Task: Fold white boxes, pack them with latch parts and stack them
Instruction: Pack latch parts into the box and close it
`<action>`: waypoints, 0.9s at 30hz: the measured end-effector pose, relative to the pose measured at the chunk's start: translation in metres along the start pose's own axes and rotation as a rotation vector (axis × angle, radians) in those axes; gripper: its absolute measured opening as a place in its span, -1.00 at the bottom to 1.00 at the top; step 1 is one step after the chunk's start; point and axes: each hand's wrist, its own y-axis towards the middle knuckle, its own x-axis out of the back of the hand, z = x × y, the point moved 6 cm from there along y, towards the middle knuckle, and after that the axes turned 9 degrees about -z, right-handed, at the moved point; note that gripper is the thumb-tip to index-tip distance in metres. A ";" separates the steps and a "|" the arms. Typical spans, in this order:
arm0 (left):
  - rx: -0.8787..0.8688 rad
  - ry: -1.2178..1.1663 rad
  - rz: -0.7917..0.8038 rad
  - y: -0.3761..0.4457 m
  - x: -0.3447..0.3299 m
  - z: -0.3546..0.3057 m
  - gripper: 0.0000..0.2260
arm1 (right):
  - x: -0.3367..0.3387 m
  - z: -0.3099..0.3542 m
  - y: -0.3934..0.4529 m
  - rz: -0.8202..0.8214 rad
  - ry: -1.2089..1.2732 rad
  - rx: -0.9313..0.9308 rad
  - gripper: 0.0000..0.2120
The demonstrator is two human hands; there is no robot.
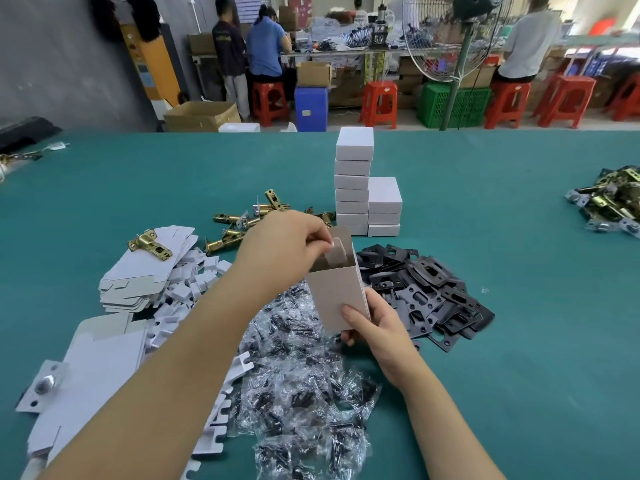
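A: What lay closest to the person?

B: Clear bags of dark screws [304,386] on the green table [519,341], with flat white box blanks [100,368] to the left.

A: And the hands?

B: The right hand [372,327] gripped the lower end of an upright open box [337,289], thumb across its front, fingers curled behind. The left hand [287,244] was above the box's open top, fingertips pinched on a cardboard flap [337,252] there.

A: Beyond that?

B: Black strike plates [426,285] were heaped just right of the box, brass latches [242,223] behind the left hand. Farther back stood two touching stacks of closed white boxes [353,181], the left one taller. More latch parts [609,202] lay far right.
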 end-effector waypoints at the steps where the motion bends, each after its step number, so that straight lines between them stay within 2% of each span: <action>1: -0.004 0.050 0.039 0.001 -0.005 -0.002 -0.92 | -0.001 0.000 0.000 0.006 -0.001 -0.002 -0.64; 6: 0.010 0.205 0.176 0.005 -0.021 -0.011 -0.85 | -0.005 0.001 -0.003 0.024 0.032 -0.022 -0.67; 13: 0.019 0.205 0.249 0.010 -0.027 -0.011 -0.80 | -0.011 0.000 -0.003 0.031 0.084 -0.042 -0.59; 15: 0.038 0.222 0.200 0.012 -0.023 -0.013 -0.81 | -0.012 -0.002 -0.002 0.033 0.081 -0.043 -0.59; 17: 0.052 0.252 0.045 0.013 -0.013 -0.020 -0.81 | -0.014 -0.005 0.000 0.039 0.078 -0.053 -0.60; 19: 0.018 0.135 -0.125 0.011 -0.006 -0.035 -0.82 | -0.016 -0.009 0.001 0.047 0.091 -0.074 -0.62; 20: -0.023 0.035 -0.148 0.009 -0.009 -0.047 -0.82 | -0.016 -0.009 0.002 0.049 0.098 -0.087 -0.64; 23: -0.133 -0.076 0.035 0.006 -0.047 -0.083 -0.75 | -0.013 -0.012 0.004 0.017 0.045 -0.095 -0.76; 25: -0.154 0.062 0.220 0.005 -0.089 -0.098 -0.67 | -0.007 -0.015 0.005 -0.037 -0.097 -0.064 -0.81; 27: -0.165 0.218 0.371 0.004 -0.128 -0.106 -0.74 | -0.003 -0.023 0.006 -0.067 -0.161 -0.091 -0.70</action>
